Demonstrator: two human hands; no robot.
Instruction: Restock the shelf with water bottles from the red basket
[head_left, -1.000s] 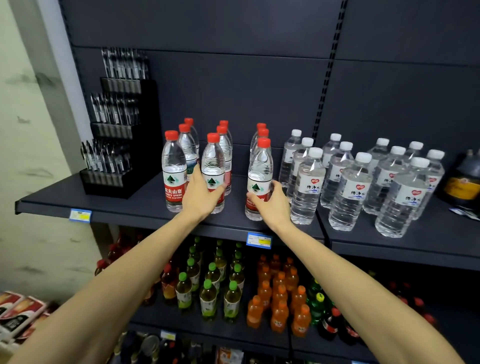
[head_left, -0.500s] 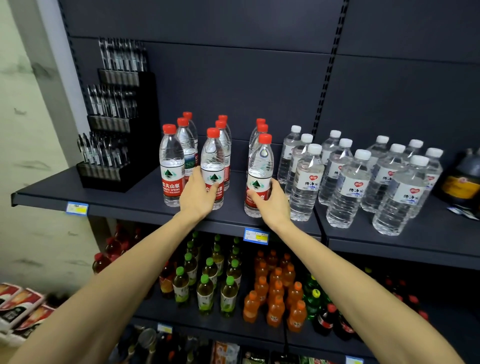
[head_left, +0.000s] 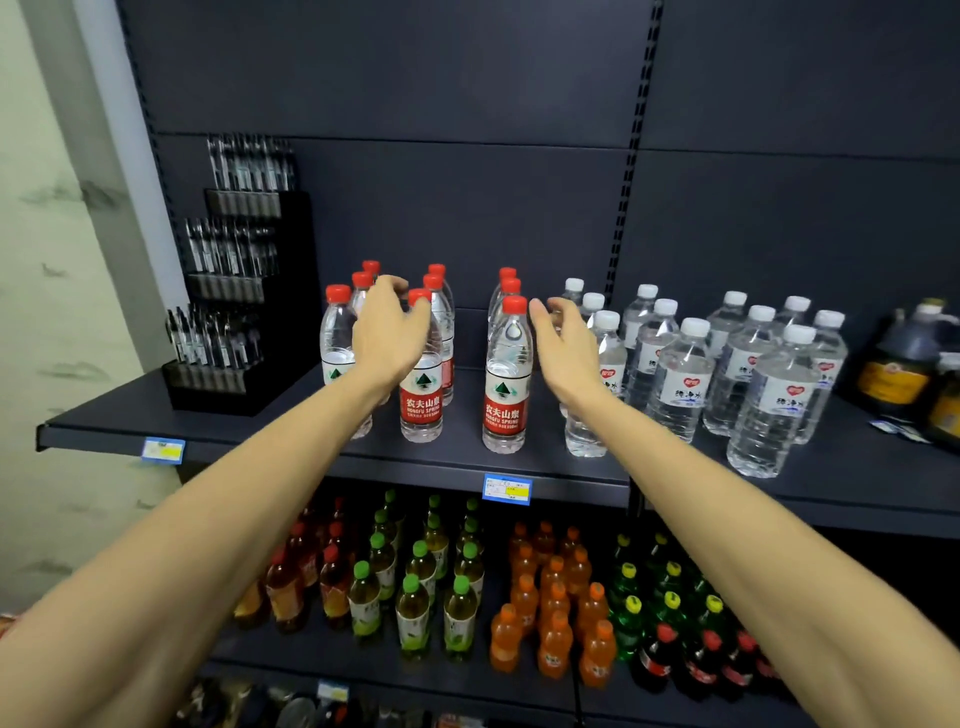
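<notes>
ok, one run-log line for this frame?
phase: releasing | left hand: open, at red-cap bottles | right hand: open, beside front red-cap bottle | shelf: bottles upright

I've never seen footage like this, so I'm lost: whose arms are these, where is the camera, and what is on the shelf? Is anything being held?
There is no machine here. A person wears a camera on the head, looking forward and down, so the two bare arms reaching in are theirs. The left hand and right hand are both raised with relaxed, spread fingers in front of the bottles; neither holds anything. On the dark shelf stand red-capped bottles in three rows, and to their right white-capped bottles. A black pen display sits at the left end, dark jugs at the far right. The shelf below carries coloured drinks. The red basket is not in view.
</notes>
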